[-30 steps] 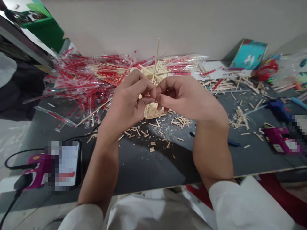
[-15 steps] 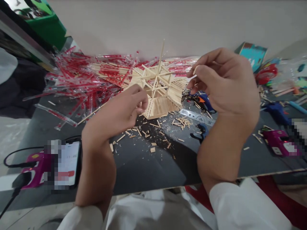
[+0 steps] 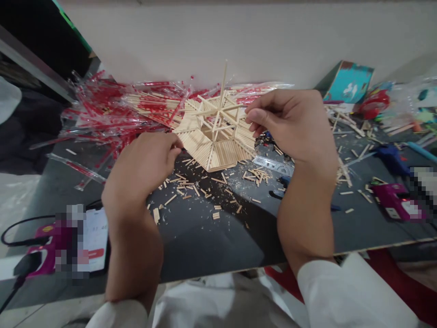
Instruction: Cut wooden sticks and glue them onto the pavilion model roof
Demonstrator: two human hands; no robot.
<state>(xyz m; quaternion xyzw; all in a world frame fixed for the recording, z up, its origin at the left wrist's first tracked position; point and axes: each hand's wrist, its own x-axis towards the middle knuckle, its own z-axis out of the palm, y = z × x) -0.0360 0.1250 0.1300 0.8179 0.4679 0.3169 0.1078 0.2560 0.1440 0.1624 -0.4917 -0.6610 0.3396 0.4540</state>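
Note:
A star-shaped structure of thin wooden sticks (image 3: pixel 223 155) lies on the dark table, with a ring of ribbed panels. Crossed sticks form a raised frame at its middle, and one stick (image 3: pixel 223 84) stands up from it. My right hand (image 3: pixel 282 123) is at the right of this frame, thumb and fingers pinched at the end of a crosswise wooden stick (image 3: pixel 234 108). Beside the structure's left edge is my left hand (image 3: pixel 146 159), its fingers curled and pressed together. Whatever those fingertips hold, if anything, is hidden.
Clear-and-red plastic wrappers (image 3: pixel 105 109) heap up at the back left. Short stick offcuts (image 3: pixel 257 175) and a metal ruler (image 3: pixel 273 165) lie in front. A phone (image 3: pixel 94 237) is at left, a blue glue gun (image 3: pixel 392 159) and purple power socket (image 3: pixel 394 200) at right.
My left hand has drawn back left from the middle of the structure to its outer edge. My right hand has come down and left to the end of a crosswise stick.

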